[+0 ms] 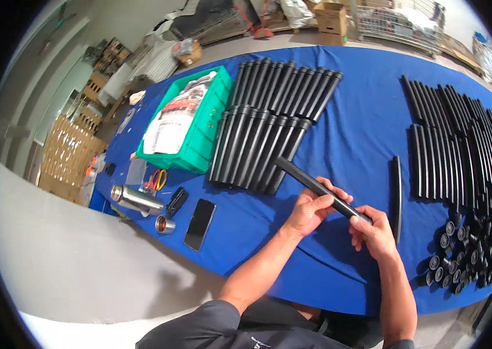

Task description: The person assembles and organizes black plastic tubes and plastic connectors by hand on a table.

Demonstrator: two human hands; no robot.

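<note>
Both hands hold one long black tube (307,179) above the blue table (351,134). My left hand (311,210) grips it around the middle. At the tube's near end my right hand (374,231) is closed around the tip. The tube's far end points up and left toward two rows of finished black tubes (269,122). A single thin black tube (396,195) lies on the cloth just right of my right hand.
Rows of thin black tubes (461,145) fill the right side, with a heap of small black caps (473,247) below them. A green bin (196,125) holds printed bags. A steel flask (136,199), its cup (165,224), a phone (200,224) and scissors (157,180) lie at the left.
</note>
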